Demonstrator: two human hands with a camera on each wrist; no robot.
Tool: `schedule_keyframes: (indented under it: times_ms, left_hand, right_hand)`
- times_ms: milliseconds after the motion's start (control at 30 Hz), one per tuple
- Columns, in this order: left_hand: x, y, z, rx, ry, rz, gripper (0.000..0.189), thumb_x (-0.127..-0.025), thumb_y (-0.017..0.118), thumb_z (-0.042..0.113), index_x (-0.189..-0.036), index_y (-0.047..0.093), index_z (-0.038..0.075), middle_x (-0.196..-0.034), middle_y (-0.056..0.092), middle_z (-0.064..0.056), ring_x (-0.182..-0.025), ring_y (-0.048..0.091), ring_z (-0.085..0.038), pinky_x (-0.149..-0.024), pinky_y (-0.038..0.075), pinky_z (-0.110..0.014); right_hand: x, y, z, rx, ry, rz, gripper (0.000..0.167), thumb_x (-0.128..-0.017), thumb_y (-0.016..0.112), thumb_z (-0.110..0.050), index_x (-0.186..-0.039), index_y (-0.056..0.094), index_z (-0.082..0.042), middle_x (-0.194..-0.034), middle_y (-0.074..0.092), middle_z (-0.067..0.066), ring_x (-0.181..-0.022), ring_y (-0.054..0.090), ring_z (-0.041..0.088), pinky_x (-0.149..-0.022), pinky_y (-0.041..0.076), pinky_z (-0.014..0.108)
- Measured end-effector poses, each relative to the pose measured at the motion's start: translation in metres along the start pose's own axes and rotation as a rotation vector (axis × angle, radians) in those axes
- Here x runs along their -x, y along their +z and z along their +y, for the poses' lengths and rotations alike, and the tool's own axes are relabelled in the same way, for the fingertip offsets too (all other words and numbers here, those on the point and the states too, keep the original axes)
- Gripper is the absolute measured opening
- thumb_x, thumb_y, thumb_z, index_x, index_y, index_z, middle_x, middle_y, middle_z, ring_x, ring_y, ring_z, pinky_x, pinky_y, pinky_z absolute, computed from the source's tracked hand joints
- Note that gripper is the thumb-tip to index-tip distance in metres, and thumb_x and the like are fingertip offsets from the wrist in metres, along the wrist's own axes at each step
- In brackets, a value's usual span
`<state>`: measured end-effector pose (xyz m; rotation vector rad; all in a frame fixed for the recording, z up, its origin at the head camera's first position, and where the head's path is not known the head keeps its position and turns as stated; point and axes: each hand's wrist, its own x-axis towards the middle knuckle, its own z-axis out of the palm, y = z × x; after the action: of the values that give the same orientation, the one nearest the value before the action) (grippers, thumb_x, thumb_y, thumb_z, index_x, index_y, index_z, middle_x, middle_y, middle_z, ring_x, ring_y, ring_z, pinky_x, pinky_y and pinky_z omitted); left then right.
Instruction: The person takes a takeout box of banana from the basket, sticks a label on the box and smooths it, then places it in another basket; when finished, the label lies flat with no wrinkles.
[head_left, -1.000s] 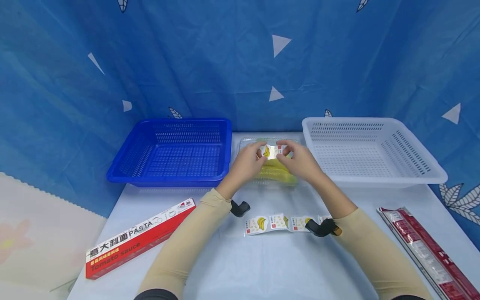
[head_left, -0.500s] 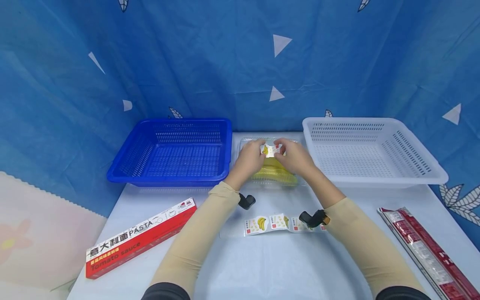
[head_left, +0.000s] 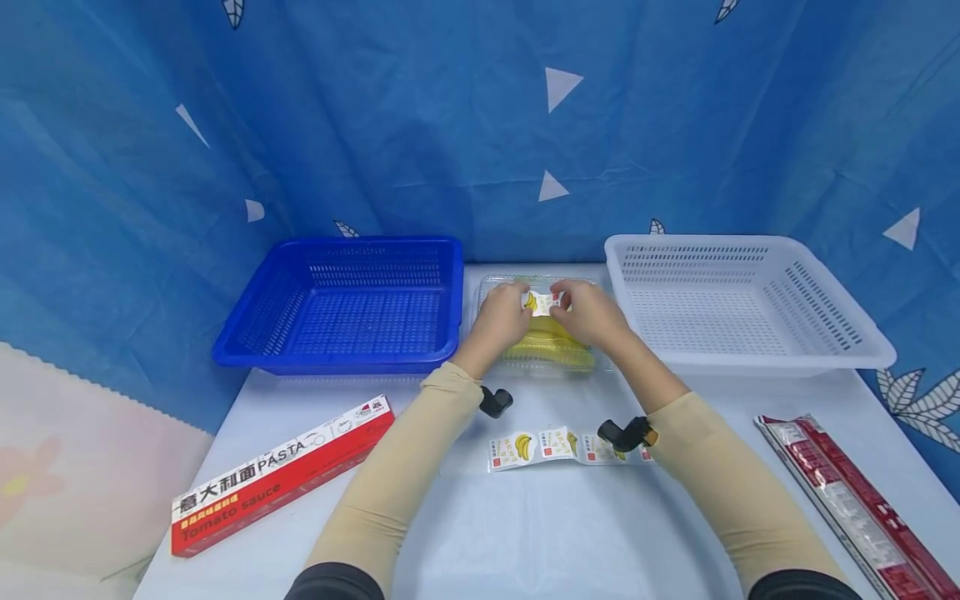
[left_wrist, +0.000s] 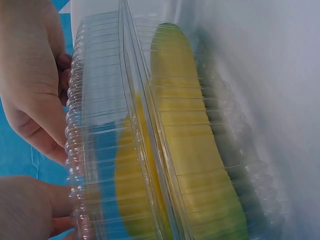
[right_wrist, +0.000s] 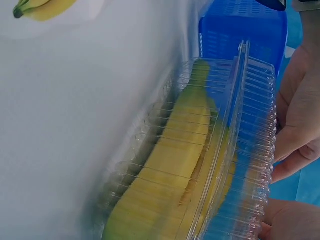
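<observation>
Near the back of the table, a clear plastic clamshell box [head_left: 487, 288] with bananas [head_left: 551, 350] inside sits between two baskets. A small white banana sticker [head_left: 543, 304] is over its lid. My left hand [head_left: 501, 318] pinches the sticker's left end, and my right hand [head_left: 592, 317] pinches its right end. In the left wrist view the ribbed box [left_wrist: 97, 90] shows from its near side, with the hands along its top. The right wrist view shows the right hand [right_wrist: 300, 110] beside the lid, its fingertips partly hidden behind the plastic.
A blue basket [head_left: 337, 367] stands back left, a white basket [head_left: 780, 360] back right. In front of the box lies a strip of banana stickers [head_left: 555, 446]. A red pasta box [head_left: 277, 479] lies at left, a red-and-clear packet [head_left: 847, 500] at right.
Both hands have drawn slightly closer together and the sticker sits a little lower on the lid. The forearms have shifted inward; little has moved in the last half second.
</observation>
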<state>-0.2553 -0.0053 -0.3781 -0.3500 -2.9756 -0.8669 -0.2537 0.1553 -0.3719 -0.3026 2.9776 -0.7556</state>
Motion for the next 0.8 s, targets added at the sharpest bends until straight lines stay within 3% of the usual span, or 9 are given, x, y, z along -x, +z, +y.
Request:
schedule_keyframes:
  times_ms: [633, 800]
  left_hand:
    - [0.0036, 0.0015, -0.0010, -0.023, -0.020, 0.013, 0.041, -0.097, 0.062, 0.017, -0.136, 0.059, 0.004, -0.132, 0.061, -0.017, -0.123, 0.060, -0.030, -0.104, 0.049, -0.039]
    - [0.0052, 0.0008, -0.0010, -0.075, -0.002, 0.032, 0.032, -0.098, 0.060, 0.013, -0.128, 0.064, 0.002, -0.125, 0.065, -0.016, -0.118, 0.063, -0.029, -0.101, 0.051, -0.038]
  right_hand:
    - [0.0031, -0.0018, 0.0035, 0.081, 0.006, 0.020, 0.033, -0.098, 0.060, -0.023, -0.127, 0.064, -0.009, -0.108, 0.063, 0.012, -0.092, 0.058, 0.027, -0.073, 0.049, 0.039]
    - [0.0051, -0.0019, 0.0036, 0.119, -0.001, 0.025, 0.031, -0.098, 0.061, -0.024, -0.125, 0.066, -0.010, -0.108, 0.063, 0.012, -0.094, 0.059, 0.027, -0.075, 0.050, 0.040]
